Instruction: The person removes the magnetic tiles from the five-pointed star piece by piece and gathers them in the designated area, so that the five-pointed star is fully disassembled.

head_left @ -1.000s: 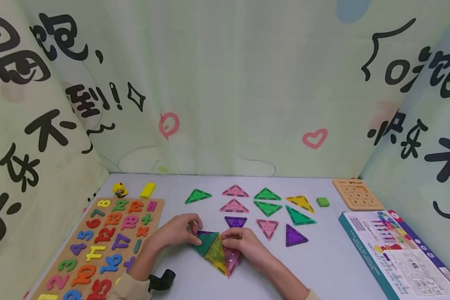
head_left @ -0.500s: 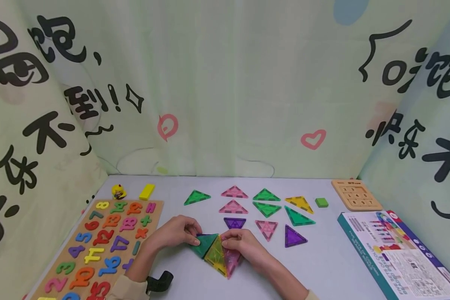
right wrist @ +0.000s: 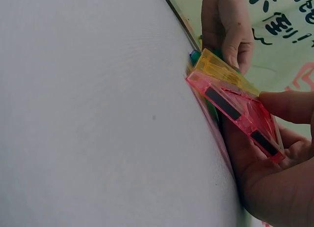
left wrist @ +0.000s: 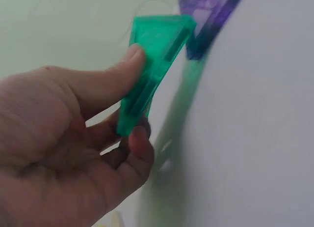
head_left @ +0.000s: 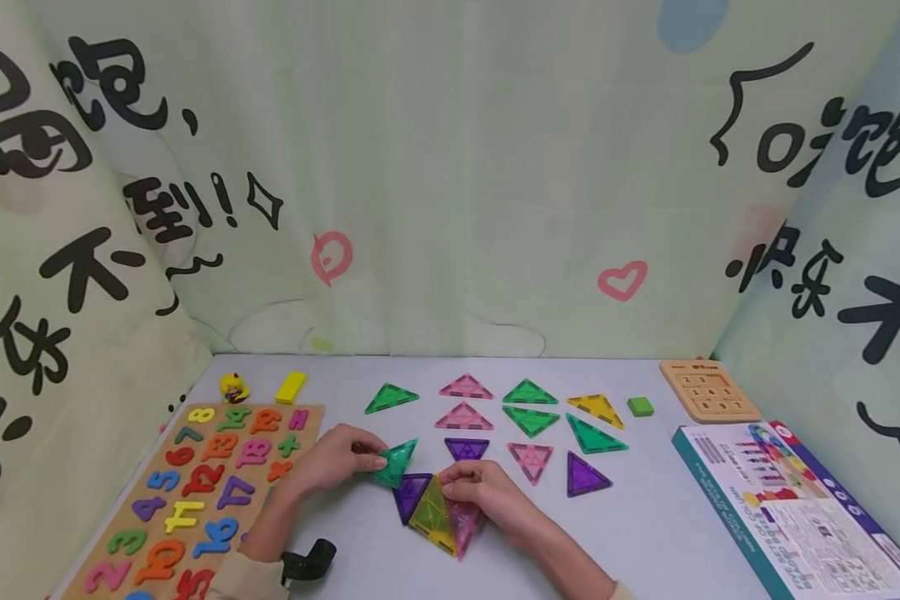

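Observation:
A green triangle tile (head_left: 395,462) is tilted up off the table, pinched between thumb and fingers of my left hand (head_left: 371,461). The left wrist view shows the same green tile (left wrist: 153,65) edge-on in my left hand (left wrist: 137,97), with a purple tile (left wrist: 211,15) behind it. On the table lie a purple tile (head_left: 411,493), a yellow tile (head_left: 432,515) and a pink tile (head_left: 465,523) joined edge to edge. My right hand (head_left: 457,487) holds that cluster; in the right wrist view its thumb and fingers (right wrist: 289,126) pinch the raised pink tile (right wrist: 235,114) next to the yellow tile (right wrist: 221,70).
Several loose triangle tiles (head_left: 528,417) lie beyond the hands. A number puzzle board (head_left: 195,492) fills the left side, with a yellow block (head_left: 290,387) and a small toy (head_left: 232,387) behind it. At right are a green block (head_left: 640,406), a wooden puzzle (head_left: 708,390) and a printed box (head_left: 795,508).
My left hand has lifted the green tile off the cluster, up and to the left, uncovering the purple tile beneath it. The right hand has stayed on the pink and yellow tiles.

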